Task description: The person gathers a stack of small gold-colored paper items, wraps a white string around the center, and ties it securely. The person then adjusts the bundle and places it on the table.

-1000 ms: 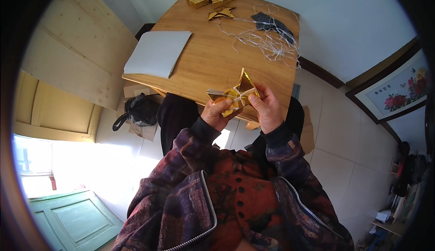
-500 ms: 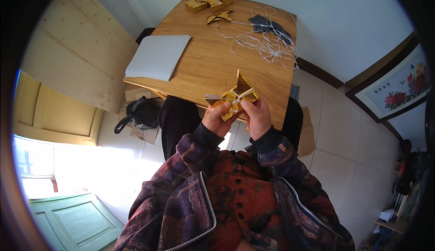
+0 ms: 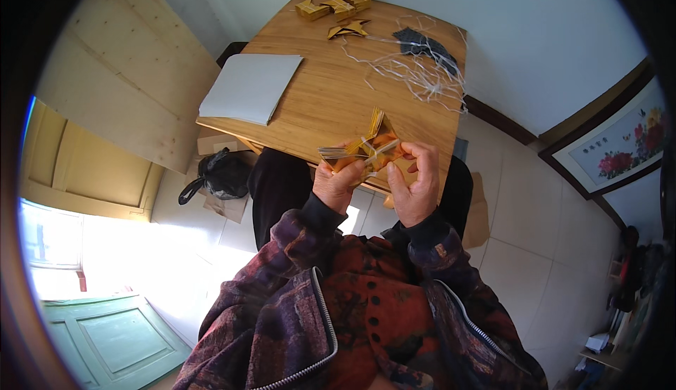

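Observation:
In front of me, at the table's near edge, is a bundle of folded gold paper [image 3: 381, 131] with pointed arms and several layers. White string [image 3: 381, 152] crosses its middle. My left hand [image 3: 335, 183] grips the bundle's lower left part, thumb on top and the fingers underneath. At the right side, my right hand [image 3: 417, 186] has its fingers curled by the bundle's edge, close to the string. The index fingertip and thumb tip are near each other there; whatever is between them is too small to make out.
Several gold paper pieces [image 3: 313, 11] lie at the table's far side. Loose white strings [image 3: 426, 84] and a dark grey cloth [image 3: 426, 46] are at the far right. White sheets [image 3: 252, 87] rest at the left of the wooden table [image 3: 320, 101]. A black bag [image 3: 224, 175] sits on the floor.
My right hand has shifted right, its thumb off the bundle's middle and its fingers now curled at the edge. The bundle has turned a little, showing its layers; my left hand keeps its grip.

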Available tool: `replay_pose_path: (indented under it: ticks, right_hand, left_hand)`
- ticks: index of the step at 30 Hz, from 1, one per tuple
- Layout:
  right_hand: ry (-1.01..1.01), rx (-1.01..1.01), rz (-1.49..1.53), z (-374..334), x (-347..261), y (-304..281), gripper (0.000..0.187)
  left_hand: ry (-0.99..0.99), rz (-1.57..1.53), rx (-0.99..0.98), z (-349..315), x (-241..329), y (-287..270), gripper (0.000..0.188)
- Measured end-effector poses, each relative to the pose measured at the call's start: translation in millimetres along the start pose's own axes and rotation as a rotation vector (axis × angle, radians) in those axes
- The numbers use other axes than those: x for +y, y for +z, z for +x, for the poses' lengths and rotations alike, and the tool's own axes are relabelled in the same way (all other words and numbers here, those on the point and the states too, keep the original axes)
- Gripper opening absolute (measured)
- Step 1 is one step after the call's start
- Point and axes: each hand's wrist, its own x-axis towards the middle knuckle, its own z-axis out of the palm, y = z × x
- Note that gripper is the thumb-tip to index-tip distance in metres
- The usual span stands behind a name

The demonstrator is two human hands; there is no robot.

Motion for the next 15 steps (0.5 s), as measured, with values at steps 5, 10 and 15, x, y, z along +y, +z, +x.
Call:
replay_pose_path:
  ticks: [5, 10, 15]
  right_hand:
    - [-0.161, 0.099, -0.194, 16.6, -14.5, -9.6, 0.033]
    - [-0.196, -0.007, -0.131, 11.1, -22.8, -1.3, 0.027]
    - [-0.128, -0.002, -0.074, 8.0, -21.3, 4.0, 0.022]
  left_hand:
    - [0.052, 0.08, 0.049, -2.6, 6.8, 11.1, 0.044]
    - [0.049, 0.167, 0.025, -6.3, 4.7, 15.5, 0.044]
    - [0.169, 0.343, 0.015, -14.2, 1.0, 21.7, 0.04]
